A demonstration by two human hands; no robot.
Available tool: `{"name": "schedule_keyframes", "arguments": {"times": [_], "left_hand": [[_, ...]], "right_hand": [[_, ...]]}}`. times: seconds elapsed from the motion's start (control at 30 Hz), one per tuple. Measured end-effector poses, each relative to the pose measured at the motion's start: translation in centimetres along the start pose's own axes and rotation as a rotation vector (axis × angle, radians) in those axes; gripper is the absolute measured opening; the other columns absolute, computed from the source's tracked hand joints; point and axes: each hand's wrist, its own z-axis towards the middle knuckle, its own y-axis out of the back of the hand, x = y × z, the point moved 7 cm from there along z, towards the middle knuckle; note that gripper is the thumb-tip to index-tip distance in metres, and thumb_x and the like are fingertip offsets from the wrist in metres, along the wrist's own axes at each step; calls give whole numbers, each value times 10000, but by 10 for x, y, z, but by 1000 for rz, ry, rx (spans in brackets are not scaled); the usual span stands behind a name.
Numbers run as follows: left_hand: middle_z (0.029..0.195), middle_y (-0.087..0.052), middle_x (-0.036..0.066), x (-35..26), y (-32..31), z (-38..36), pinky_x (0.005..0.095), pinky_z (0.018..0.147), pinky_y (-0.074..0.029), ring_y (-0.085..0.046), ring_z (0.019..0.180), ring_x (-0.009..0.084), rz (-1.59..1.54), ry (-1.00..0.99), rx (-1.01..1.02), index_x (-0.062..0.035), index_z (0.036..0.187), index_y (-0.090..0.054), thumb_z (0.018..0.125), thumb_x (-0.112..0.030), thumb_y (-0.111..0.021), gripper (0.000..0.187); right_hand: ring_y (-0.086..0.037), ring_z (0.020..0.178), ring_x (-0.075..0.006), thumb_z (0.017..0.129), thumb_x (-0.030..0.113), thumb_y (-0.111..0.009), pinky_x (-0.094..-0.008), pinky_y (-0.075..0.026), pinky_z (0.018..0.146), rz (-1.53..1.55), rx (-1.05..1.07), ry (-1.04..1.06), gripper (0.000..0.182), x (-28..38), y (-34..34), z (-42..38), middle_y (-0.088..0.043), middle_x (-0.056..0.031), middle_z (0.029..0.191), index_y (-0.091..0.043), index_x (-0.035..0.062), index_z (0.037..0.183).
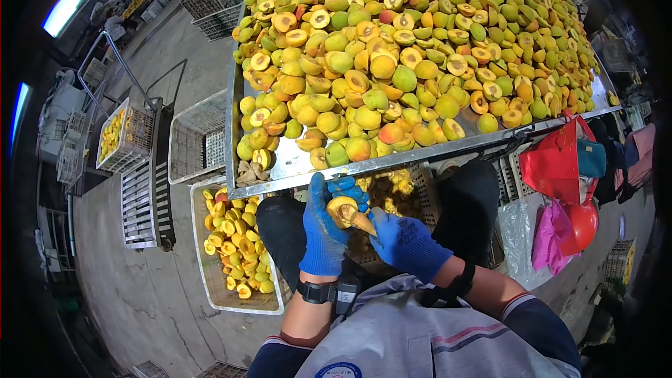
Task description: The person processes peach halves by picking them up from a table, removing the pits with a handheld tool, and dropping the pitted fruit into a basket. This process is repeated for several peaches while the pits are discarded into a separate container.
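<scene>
In blue work gloves, both my hands meet over my lap, just below the near edge of the metal table. My left hand [326, 227] is closed around a halved yellow peach [342, 211], cut side up with a brown hollow or pit at its centre. My right hand [404, 238] grips a tan, tapered hand tool [364, 223], whose far end touches the cut face of the peach. The tip of the tool is hidden in the fruit. Ahead of my hands, a large heap of whole-looking and halved peaches [392, 63] covers most of the table [294, 180].
A crate [273, 301] of peach halves stands at my left, near another white crate [183, 161]. Below my hands is a crate [427, 192] with yellow scraps. A flat cart [140, 203] carries a filled basket [129, 157]. Red bags [549, 161] hang at the right.
</scene>
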Motion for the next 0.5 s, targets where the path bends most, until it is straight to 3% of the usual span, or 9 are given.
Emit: {"name": "schedule_keyframes", "arguments": {"times": [0.2, 0.37, 0.5], "left_hand": [[836, -622, 112, 0, 6, -2, 427, 665, -546, -630, 759, 288, -5, -44, -110, -39, 986, -574, 969, -428, -487, 399], [837, -626, 113, 5, 18, 0, 427, 680, -553, -633, 771, 284, 18, -44, -180, -37, 972, -576, 970, -417, -490, 389], [867, -646, 113, 5, 22, -2, 376, 687, -567, -647, 763, 251, 25, -133, -200, -16, 1037, -584, 986, -392, -475, 395]], "right_hand": [[-621, 613, -311, 820, 193, -637, -392, -487, 528, -29, -36, 47, 346, 5, 9, 1, -587, -157, 713, -514, 9, 1087], [-622, 578, -271, 826, 207, -630, -373, -472, 486, -255, 26, 52, 341, 10, 24, 4, -563, -133, 665, -500, 16, 1078], [-614, 570, -286, 821, 197, -636, -382, -470, 493, -128, -39, 93, 342, 1, 10, 2, -558, -132, 661, -491, 15, 1071]]}}
